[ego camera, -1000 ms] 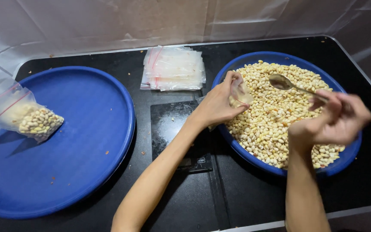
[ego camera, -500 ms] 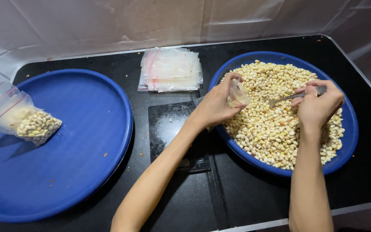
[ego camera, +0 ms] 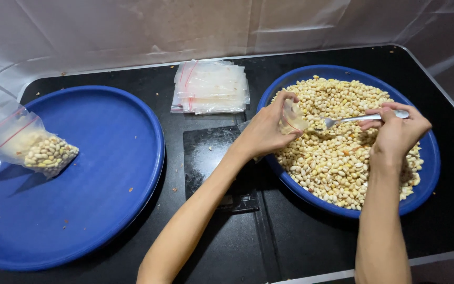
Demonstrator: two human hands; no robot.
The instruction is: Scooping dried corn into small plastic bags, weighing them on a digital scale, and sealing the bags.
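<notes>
My left hand (ego camera: 267, 130) holds a small clear plastic bag (ego camera: 292, 118) open over the left side of a blue tray (ego camera: 426, 179) heaped with pale nuts (ego camera: 337, 152). My right hand (ego camera: 395, 131) grips a metal spoon (ego camera: 353, 119) by its handle, with the bowl lying in the nuts just beside the bag's mouth. Both hands are over this right-hand tray.
A stack of empty clear zip bags (ego camera: 210, 87) lies at the back between the trays. A larger blue tray (ego camera: 95, 194) on the left holds one filled bag of nuts (ego camera: 30, 144). A black digital scale (ego camera: 216, 168) sits under my left forearm. The black tabletop (ego camera: 295, 242) meets a white wall.
My right hand has brought the spoon down from above the nuts and leftward, so its bowl now rests in the nuts by the bag. My left hand has stayed holding the bag.
</notes>
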